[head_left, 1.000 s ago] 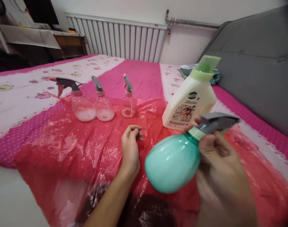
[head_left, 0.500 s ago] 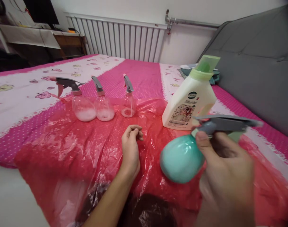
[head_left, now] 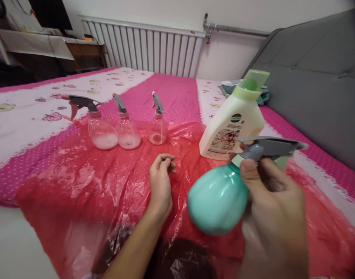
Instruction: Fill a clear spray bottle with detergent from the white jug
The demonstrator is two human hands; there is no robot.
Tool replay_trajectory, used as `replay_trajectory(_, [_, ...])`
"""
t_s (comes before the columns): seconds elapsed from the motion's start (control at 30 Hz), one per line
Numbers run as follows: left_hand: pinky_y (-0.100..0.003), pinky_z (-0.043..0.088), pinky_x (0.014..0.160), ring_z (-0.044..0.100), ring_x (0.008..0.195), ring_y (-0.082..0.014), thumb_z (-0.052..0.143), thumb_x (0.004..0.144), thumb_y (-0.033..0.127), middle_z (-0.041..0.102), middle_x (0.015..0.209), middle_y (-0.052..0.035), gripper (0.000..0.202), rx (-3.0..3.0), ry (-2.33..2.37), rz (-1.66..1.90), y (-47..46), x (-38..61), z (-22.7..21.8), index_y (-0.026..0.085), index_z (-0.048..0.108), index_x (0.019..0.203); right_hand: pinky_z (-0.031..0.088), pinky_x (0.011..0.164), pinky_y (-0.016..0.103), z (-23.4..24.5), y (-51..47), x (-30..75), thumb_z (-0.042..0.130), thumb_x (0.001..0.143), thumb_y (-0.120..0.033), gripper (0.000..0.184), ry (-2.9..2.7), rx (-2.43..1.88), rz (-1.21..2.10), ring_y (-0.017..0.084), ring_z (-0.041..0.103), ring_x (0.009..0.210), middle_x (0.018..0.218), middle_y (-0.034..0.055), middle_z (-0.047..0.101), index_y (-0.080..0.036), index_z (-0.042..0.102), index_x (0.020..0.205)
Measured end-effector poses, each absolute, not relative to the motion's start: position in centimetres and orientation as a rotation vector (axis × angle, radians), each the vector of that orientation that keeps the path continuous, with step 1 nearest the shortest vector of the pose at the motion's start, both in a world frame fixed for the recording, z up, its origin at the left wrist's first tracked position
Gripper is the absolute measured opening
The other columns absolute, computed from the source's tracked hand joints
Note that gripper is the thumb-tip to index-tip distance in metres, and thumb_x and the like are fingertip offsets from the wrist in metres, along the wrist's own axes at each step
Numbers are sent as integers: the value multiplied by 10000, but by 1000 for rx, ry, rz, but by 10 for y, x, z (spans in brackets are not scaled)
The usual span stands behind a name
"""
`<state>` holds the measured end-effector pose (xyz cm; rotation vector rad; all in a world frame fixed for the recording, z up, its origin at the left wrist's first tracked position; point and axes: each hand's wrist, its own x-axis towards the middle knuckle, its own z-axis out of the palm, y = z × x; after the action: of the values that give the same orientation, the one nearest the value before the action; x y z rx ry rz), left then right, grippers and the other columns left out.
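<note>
My right hand (head_left: pixel 273 209) grips a teal spray bottle (head_left: pixel 219 199) round its neck, under the grey trigger head. The bottle is tilted, its round body pointing to the lower left and its head to the right. Behind it stands a white detergent bottle (head_left: pixel 232 124) with a green cap, partly covered by the spray head. My left hand (head_left: pixel 162 174) rests near the middle of the red plastic sheet (head_left: pixel 107 186), fingers curled in, with nothing visible in them. Three clear spray bottles stand beyond it: one left (head_left: pixel 101 133), one beside it (head_left: pixel 128 133), one apart (head_left: pixel 158 131).
Under the plastic is a bed with a pink and white patterned cover (head_left: pixel 174 91). A grey padded headboard (head_left: pixel 314 77) rises at the right, near a folded dark green cloth (head_left: pixel 264 97). A white radiator (head_left: pixel 142 46) lines the wall; a desk (head_left: pixel 43 46) stands far left.
My right hand has shifted a little to the left with the teal spray bottle, whose body has swung lower. My left hand and the standing bottles have stayed in place.
</note>
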<state>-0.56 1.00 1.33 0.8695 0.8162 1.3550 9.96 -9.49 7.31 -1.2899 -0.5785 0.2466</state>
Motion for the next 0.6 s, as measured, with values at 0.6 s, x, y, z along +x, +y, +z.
replay_trajectory(0.6, [-224, 405, 611, 494, 626, -126, 605, 757, 240, 565, 677, 10, 88, 866, 822, 1348, 10, -5, 13, 166, 641, 789, 468, 1082, 454, 68, -96, 102, 702, 875, -508, 388, -823, -1475, 411, 265, 620, 1199, 1265, 55, 693, -321, 703, 1215])
